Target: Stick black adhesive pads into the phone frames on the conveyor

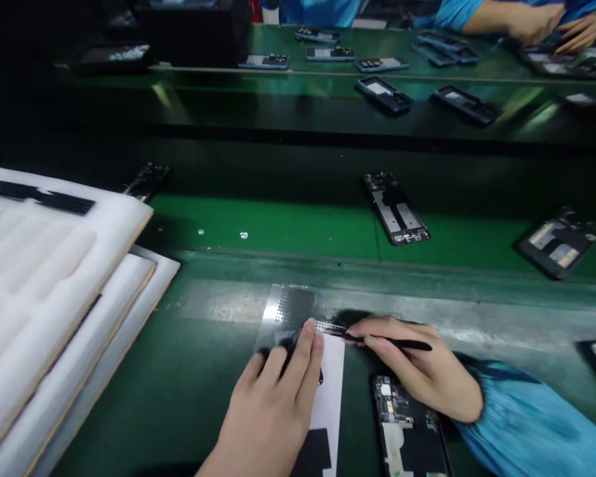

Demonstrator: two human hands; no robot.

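Note:
My left hand [278,391] lies with fingers stretched out, fingertips pressing on a clear plastic sheet [267,324] and a white paper strip [332,391]. Rows of tiny dark dots [296,305] cover the sheet's upper part. From the right, my right hand [417,361] pinches black tweezers [410,344]. Their tips point left, at the dotted edge beside my left fingertips; whether they grip a dot is too small to tell. Below my right hand lies an opened phone [392,414] with its circuit board showing. A black patch [314,454] sits on the paper's lower end.
Stacked white foam trays [124,285] fill the left side. On the green conveyor belt [288,225] ahead lie phone frames, one at centre right [395,209] and another at right [559,242]. Across it, a co-worker's hands [541,26] handle parts near several more frames.

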